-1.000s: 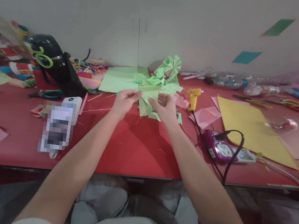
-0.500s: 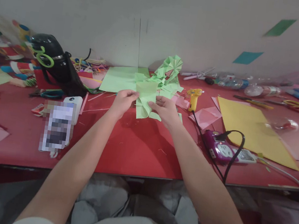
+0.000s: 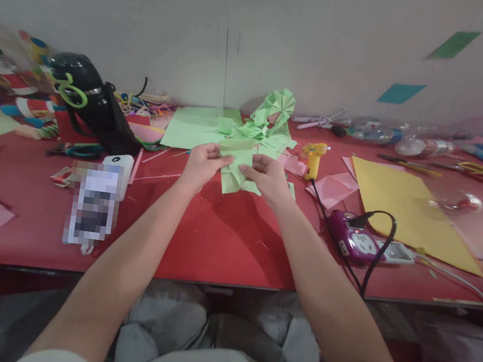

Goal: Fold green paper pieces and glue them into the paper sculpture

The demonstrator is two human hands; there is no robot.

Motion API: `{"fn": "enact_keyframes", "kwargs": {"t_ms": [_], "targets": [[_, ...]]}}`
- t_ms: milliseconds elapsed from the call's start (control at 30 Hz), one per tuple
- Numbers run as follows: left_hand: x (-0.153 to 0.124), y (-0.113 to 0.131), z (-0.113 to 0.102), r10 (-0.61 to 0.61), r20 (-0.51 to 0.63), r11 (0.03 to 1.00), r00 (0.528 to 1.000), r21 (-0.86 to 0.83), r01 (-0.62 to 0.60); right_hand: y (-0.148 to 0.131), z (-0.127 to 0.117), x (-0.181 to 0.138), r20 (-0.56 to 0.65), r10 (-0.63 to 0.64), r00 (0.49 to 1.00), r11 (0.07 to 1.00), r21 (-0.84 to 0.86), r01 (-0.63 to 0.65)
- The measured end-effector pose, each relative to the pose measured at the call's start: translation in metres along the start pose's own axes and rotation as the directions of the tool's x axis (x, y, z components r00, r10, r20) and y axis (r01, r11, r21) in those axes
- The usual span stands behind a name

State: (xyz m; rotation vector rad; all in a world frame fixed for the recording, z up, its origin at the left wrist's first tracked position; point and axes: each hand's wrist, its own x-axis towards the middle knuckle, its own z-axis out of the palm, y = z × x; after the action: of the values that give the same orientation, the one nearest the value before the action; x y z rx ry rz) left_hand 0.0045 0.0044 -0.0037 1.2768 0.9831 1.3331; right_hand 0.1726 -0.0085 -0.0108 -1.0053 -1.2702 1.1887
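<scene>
My left hand (image 3: 200,165) and my right hand (image 3: 268,178) both pinch a folded piece of light green paper (image 3: 234,171) just above the red table (image 3: 216,237). The left fingers grip its left edge, the right fingers its right edge. Directly behind it lies a heap of folded green paper shapes (image 3: 272,117) on a flat green sheet (image 3: 190,127).
A yellow glue gun (image 3: 313,158) stands right of the hands, its black cable running to a purple power strip (image 3: 356,239). Pink paper scraps (image 3: 332,188) and a big yellow sheet (image 3: 410,212) lie to the right. A black bag (image 3: 89,104) and a white device (image 3: 119,166) sit left.
The upper flap of the green paper, raised half a second ago, now lies folded down lower between my hands. Both hands stay in nearly the same place.
</scene>
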Motion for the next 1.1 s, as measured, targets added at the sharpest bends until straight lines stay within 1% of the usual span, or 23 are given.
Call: {"fn": "enact_keyframes", "kwargs": {"t_ms": [100,167,267,333,400,467,533,633,800,967,1100], "targets": [[0.003,0.001,-0.001,-0.021,-0.045,1.0,0.999,-0.018,0.02,0.0,-0.001,0.0,0.002,-0.006,1.0,1.0,-0.013,0.006],[0.003,0.002,-0.001,-0.037,-0.051,0.999,0.998,-0.037,0.035,-0.001,-0.002,0.001,0.0,-0.003,1.0,1.0,-0.007,0.003],[0.002,0.004,-0.001,-0.004,-0.049,1.0,0.999,-0.016,0.003,-0.002,-0.001,0.0,0.002,0.009,1.0,1.0,0.013,-0.009],[0.0,0.004,0.001,0.044,-0.033,0.999,0.998,0.025,-0.043,-0.003,0.001,-0.001,0.003,0.011,1.0,1.0,0.026,-0.011],[-0.002,0.004,0.002,0.079,0.013,0.995,0.997,0.066,-0.079,-0.004,0.003,-0.003,0.007,0.001,1.0,0.999,0.046,-0.001],[-0.004,0.003,0.005,0.087,0.066,0.991,0.994,0.096,-0.093,-0.005,0.006,-0.004,0.002,-0.015,1.0,0.998,0.067,0.014],[-0.005,0.003,0.006,0.084,0.089,0.991,0.993,0.099,-0.092,-0.006,0.007,-0.005,-0.013,-0.022,1.0,0.997,0.079,0.023],[-0.004,0.005,0.005,0.067,0.045,0.996,0.997,0.057,-0.07,-0.006,0.007,-0.005,-0.014,-0.011,1.0,0.995,0.098,0.013],[0.0,0.012,-0.002,-0.01,-0.026,0.998,1.0,-0.061,0.008,-0.007,0.002,-0.003,0.057,0.06,0.997,0.995,0.078,-0.064],[0.0,0.017,-0.007,-0.07,-0.026,0.994,0.997,-0.085,0.067,-0.01,-0.002,-0.002,0.089,0.082,0.993,0.995,0.054,-0.087],[-0.001,0.018,-0.007,-0.122,-0.04,0.991,0.992,-0.064,0.119,-0.012,-0.003,-0.003,0.105,0.121,0.987,0.987,0.093,-0.131]]}}
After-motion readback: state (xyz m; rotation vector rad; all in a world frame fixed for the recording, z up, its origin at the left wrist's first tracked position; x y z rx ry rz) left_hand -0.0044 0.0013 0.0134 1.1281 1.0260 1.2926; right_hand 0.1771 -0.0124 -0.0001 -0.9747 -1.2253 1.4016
